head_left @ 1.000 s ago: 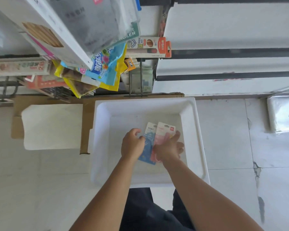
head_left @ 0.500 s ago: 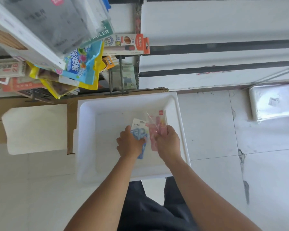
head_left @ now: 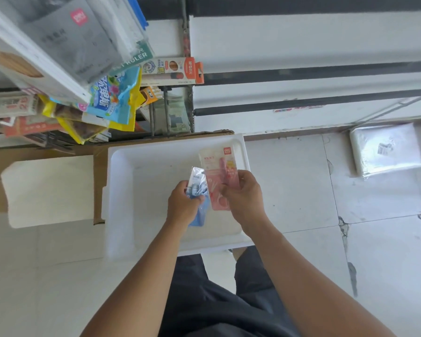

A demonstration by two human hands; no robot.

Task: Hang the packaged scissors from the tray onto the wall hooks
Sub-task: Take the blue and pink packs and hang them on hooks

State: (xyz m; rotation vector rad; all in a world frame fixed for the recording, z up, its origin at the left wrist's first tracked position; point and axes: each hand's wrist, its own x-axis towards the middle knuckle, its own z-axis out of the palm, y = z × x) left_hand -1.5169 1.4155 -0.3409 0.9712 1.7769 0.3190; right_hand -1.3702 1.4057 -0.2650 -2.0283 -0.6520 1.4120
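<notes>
A white foam tray (head_left: 122, 190) lies on the tiled floor below me. My left hand (head_left: 184, 205) is shut on a blue packaged pair of scissors (head_left: 199, 203), held above the tray's middle. My right hand (head_left: 243, 195) grips a pink packaged pair of scissors (head_left: 216, 169) just to the right, its red-labelled top pointing toward the wall. The two packs sit side by side, edges close. No hooks are clearly visible; hanging goods crowd the upper left.
Hanging stationery and snack packs (head_left: 107, 98) fill the upper left on a black wire rack (head_left: 165, 113). A white foam lid (head_left: 49, 188) rests on flattened cardboard (head_left: 97, 171) left of the tray. A plastic-wrapped bundle (head_left: 387, 149) lies at right.
Both hands have lifted the two packs up from the tray floor and drawn them slightly apart; the pink pack now stands higher, toward the tray's far right corner.
</notes>
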